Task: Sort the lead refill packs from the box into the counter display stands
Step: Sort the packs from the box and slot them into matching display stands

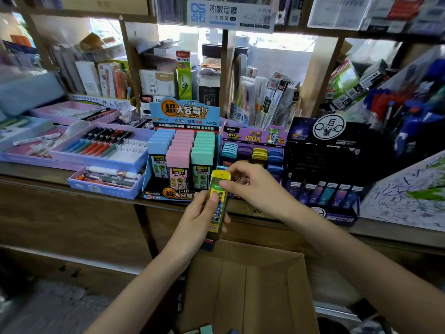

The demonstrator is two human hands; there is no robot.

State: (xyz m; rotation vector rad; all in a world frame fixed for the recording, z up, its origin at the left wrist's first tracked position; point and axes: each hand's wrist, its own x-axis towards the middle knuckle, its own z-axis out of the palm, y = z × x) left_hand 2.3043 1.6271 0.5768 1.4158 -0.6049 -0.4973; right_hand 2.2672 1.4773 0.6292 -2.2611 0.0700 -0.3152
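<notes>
Yellow lead refill pack [221, 213] is gripped by left hand [199, 220], pinched near its cap by right hand [257, 186]; cardboard box [265, 285] is seen below both.

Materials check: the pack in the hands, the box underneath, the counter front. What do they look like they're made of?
The pack looks like glossy plastic: translucent olive body, opaque yellow cap, printed label. The box is matte brown cardboard, creased at the flap folds. The counter looks like dark wood with a dull finish; possibly veneer, grain too blurred to tell.
</notes>
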